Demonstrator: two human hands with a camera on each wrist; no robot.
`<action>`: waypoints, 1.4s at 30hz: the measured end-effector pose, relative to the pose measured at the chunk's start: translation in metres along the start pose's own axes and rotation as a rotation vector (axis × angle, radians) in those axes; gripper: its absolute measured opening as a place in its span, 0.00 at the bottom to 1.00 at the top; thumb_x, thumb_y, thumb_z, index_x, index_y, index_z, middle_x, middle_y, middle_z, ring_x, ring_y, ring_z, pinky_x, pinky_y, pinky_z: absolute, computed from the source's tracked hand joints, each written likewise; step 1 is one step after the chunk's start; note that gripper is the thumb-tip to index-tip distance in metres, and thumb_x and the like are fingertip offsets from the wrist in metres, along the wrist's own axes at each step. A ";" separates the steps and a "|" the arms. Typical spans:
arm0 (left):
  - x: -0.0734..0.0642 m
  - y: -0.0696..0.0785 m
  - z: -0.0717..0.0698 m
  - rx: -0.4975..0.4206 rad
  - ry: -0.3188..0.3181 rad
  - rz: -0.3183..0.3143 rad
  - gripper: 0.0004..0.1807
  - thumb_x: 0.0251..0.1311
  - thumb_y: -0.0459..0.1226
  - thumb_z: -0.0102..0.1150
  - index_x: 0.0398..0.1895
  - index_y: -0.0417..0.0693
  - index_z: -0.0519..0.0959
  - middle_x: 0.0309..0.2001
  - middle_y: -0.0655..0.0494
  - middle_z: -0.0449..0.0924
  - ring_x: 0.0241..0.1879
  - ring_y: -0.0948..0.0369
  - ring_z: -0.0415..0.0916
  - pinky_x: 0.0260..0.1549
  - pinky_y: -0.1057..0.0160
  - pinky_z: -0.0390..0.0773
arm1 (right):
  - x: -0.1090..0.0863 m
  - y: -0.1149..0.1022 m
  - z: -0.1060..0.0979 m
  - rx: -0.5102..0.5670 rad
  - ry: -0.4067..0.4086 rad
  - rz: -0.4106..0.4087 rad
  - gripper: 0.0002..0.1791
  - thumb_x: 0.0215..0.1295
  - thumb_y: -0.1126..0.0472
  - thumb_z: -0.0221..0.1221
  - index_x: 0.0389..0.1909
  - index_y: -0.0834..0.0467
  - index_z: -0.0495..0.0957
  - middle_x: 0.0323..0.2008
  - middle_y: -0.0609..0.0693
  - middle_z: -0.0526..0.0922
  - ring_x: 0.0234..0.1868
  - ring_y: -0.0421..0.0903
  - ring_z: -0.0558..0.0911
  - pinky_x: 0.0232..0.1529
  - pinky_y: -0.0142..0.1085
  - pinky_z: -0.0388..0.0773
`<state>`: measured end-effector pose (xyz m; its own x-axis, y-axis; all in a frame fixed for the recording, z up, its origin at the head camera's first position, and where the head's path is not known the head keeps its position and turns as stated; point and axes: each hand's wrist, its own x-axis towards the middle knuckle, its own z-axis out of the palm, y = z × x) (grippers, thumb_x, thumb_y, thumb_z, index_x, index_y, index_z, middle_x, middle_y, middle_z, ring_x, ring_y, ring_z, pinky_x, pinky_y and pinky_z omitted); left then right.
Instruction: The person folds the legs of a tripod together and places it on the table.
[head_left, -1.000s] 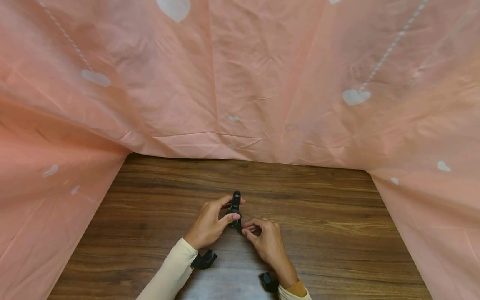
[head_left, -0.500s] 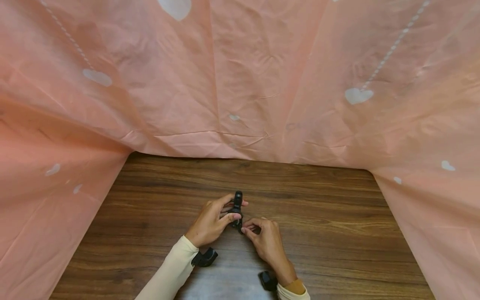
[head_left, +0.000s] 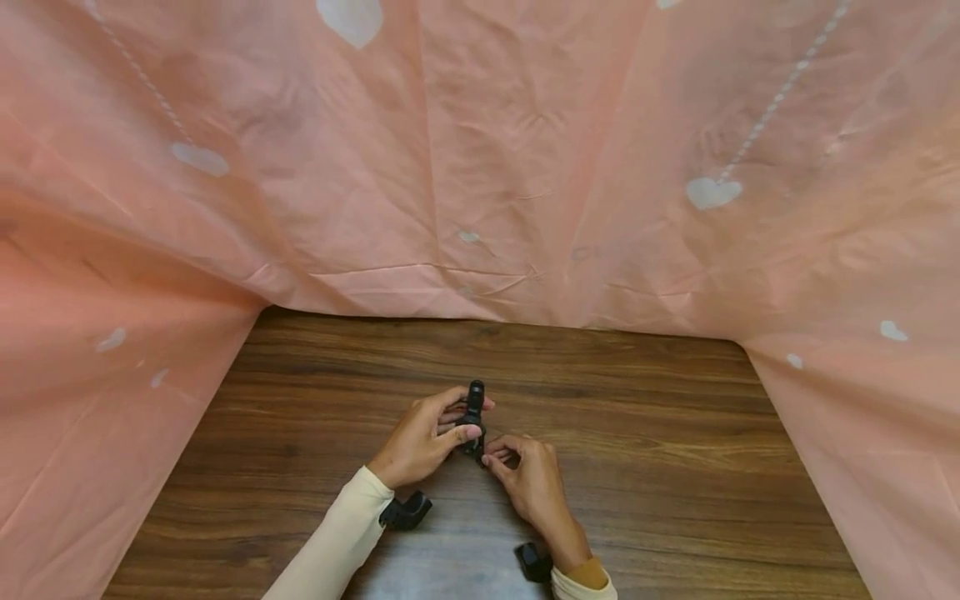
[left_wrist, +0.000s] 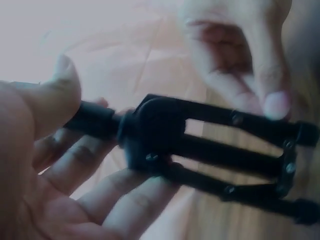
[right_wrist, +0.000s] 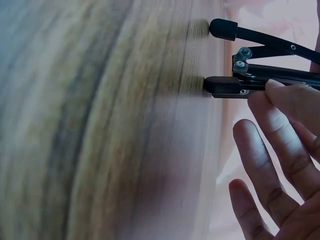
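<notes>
A small black mini tripod (head_left: 476, 398) stands upright close over the table, its feet pointing down. My left hand (head_left: 420, 440) grips it around the upper part, with the thumb in front and the fingers behind. In the left wrist view, the tripod's hub (left_wrist: 160, 125) leads into partly spread legs joined by braces. My right hand (head_left: 534, 482) pinches one leg low down between thumb and index finger. Seen from the right wrist, that leg's rubber foot (right_wrist: 222, 86) is right at the tabletop, while the other right-hand fingers (right_wrist: 257, 155) stay off the tripod.
The brown wood-grain table (head_left: 637, 417) extends around both hands. Pink cloth (head_left: 487, 167) with white hearts hangs behind it and along both sides. Black wrist cameras sit under the left wrist (head_left: 407, 510) and beside the right wrist (head_left: 534, 562).
</notes>
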<state>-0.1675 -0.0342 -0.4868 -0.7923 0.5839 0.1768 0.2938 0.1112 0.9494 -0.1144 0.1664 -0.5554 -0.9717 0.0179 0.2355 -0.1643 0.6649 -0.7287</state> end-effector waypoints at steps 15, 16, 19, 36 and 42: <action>0.023 0.051 -0.029 0.669 -0.084 0.130 0.32 0.54 0.46 0.82 0.62 0.60 0.80 0.52 0.62 0.90 0.50 0.61 0.88 0.51 0.52 0.86 | -0.009 0.005 -0.011 0.046 0.000 0.017 0.08 0.55 0.65 0.79 0.33 0.51 0.92 0.28 0.41 0.91 0.29 0.36 0.88 0.31 0.32 0.84; 0.025 0.054 -0.030 0.708 -0.095 0.143 0.31 0.53 0.46 0.83 0.62 0.60 0.81 0.51 0.62 0.90 0.49 0.61 0.88 0.50 0.52 0.85 | -0.010 0.005 -0.012 0.047 0.000 0.018 0.08 0.55 0.65 0.79 0.33 0.51 0.92 0.28 0.41 0.91 0.29 0.36 0.88 0.31 0.32 0.84; 0.029 0.061 -0.030 0.782 -0.137 0.172 0.30 0.53 0.46 0.83 0.59 0.59 0.82 0.51 0.63 0.90 0.47 0.61 0.87 0.49 0.52 0.84 | -0.010 0.005 -0.013 0.048 0.000 0.020 0.08 0.55 0.65 0.79 0.33 0.51 0.92 0.28 0.42 0.91 0.30 0.36 0.88 0.31 0.32 0.84; 0.036 0.066 -0.027 0.810 -0.236 0.234 0.23 0.51 0.38 0.84 0.47 0.57 0.81 0.43 0.65 0.89 0.38 0.63 0.86 0.36 0.62 0.83 | -0.012 0.004 -0.018 0.054 -0.004 0.034 0.08 0.56 0.66 0.79 0.33 0.51 0.92 0.28 0.42 0.91 0.30 0.38 0.88 0.31 0.31 0.83; 0.029 0.061 -0.027 0.727 -0.165 0.209 0.22 0.51 0.36 0.84 0.46 0.56 0.82 0.39 0.65 0.88 0.35 0.63 0.83 0.36 0.61 0.81 | -0.012 0.004 -0.023 0.069 0.028 0.034 0.08 0.55 0.65 0.79 0.33 0.51 0.92 0.28 0.41 0.91 0.30 0.39 0.89 0.33 0.37 0.86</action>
<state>-0.1873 -0.0320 -0.4163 -0.6086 0.7566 0.2390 0.7510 0.4523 0.4810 -0.0995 0.1863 -0.5460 -0.9719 0.0609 0.2273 -0.1439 0.6105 -0.7789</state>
